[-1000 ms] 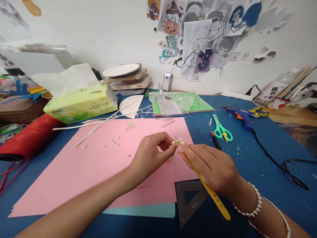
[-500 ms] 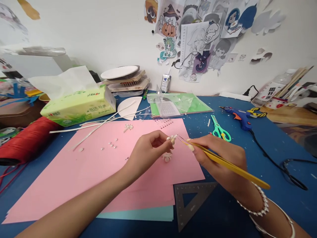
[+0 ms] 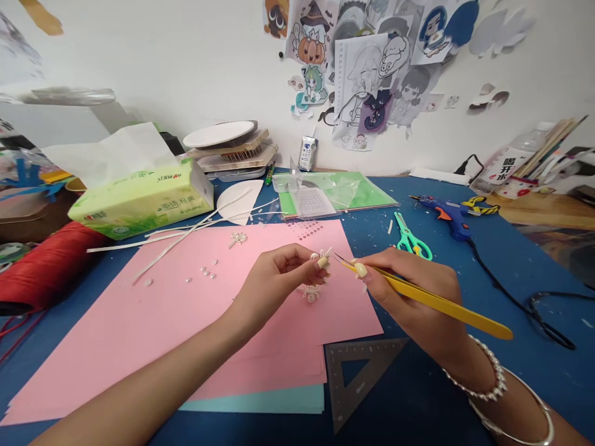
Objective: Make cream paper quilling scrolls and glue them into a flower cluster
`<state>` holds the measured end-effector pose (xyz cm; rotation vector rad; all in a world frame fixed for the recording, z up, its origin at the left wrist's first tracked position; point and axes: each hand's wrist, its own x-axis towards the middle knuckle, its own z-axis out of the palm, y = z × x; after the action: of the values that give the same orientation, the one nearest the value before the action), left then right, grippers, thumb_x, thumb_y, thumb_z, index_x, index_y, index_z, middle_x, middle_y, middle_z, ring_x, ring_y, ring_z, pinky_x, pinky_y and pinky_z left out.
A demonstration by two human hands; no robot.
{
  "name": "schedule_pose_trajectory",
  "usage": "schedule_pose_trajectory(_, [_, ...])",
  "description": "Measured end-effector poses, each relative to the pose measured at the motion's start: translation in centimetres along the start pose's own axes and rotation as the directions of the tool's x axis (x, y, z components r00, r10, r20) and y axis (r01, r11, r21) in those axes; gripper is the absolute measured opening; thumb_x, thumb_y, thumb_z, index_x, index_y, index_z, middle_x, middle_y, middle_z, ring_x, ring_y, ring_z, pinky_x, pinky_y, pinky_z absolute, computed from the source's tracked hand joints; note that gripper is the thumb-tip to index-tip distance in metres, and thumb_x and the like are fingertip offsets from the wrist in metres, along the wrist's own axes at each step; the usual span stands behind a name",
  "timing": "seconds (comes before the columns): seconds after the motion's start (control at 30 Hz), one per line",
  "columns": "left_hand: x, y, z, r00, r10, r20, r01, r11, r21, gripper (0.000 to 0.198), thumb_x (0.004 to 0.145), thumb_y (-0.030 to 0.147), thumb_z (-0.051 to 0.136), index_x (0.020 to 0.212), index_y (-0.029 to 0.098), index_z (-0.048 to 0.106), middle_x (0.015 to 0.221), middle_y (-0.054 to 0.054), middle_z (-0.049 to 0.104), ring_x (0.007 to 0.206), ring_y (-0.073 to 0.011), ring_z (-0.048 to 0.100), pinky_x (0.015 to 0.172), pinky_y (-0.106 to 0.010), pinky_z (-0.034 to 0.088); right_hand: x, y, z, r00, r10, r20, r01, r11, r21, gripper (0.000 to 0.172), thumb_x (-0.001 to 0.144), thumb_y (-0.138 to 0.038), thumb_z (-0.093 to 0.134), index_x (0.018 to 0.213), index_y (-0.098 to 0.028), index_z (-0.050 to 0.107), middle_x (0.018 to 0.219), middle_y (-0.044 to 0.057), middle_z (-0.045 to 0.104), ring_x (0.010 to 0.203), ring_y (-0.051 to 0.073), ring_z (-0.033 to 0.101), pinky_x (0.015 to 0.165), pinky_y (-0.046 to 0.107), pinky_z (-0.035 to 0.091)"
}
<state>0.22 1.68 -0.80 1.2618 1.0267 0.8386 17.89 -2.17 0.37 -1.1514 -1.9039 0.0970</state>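
Note:
My left hand (image 3: 279,282) hovers over the pink paper sheet (image 3: 162,316) and pinches a small white curled paper piece (image 3: 321,256) between thumb and fingertips. My right hand (image 3: 413,294) grips yellow tweezers (image 3: 432,298), whose metal tips point left and almost touch that piece. A second white coiled paper shape (image 3: 310,293) lies on the pink sheet just under my left fingers. Several tiny pearl beads (image 3: 207,272) and another small white paper shape (image 3: 236,238) rest further left on the sheet.
A grey set square (image 3: 357,371) lies at the sheet's near right corner. Green scissors (image 3: 409,238), a blue glue gun (image 3: 449,214) with its black cord, a tissue pack (image 3: 139,198), a red thread spool (image 3: 46,266), white paper strips (image 3: 186,232) and a green folder (image 3: 339,192) surround the work.
My right hand has swung the tweezers from steeply angled to nearly level, with the tips at the paper piece. My left hand kept its pinch and barely moved.

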Motion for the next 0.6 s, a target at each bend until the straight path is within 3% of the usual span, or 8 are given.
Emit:
schedule_pose_trajectory(0.37, [-0.4,0.17,0.49,0.997,0.062,-0.05,-0.057,0.994,0.097,0.018,0.071,0.032,0.061,0.072,0.014,0.057,0.067,0.0,0.064,0.065,-0.0109,0.062,0.058,-0.017,0.047,-0.1,0.09,0.15,1.0,-0.005,0.026,0.005,1.0,-0.005,0.01,0.075,-0.015,0.052,0.073,-0.015,0.061,0.062,-0.001,0.061,0.056,0.006,0.054,0.055,0.018,0.04])
schedule_pose_trajectory(0.6, [-0.68,0.05,0.44,0.969,0.233,-0.076,-0.187,0.903,0.386,0.016,0.073,0.031,0.057,0.074,0.016,0.06,0.067,-0.001,0.064,0.064,-0.0126,0.062,0.06,-0.021,0.046,-0.03,0.1,0.23,0.999,0.01,0.035,-0.01,1.0,-0.009,0.01,0.075,-0.016,0.052,0.072,-0.016,0.061,0.063,-0.001,0.062,0.056,0.007,0.055,0.055,0.019,0.042])
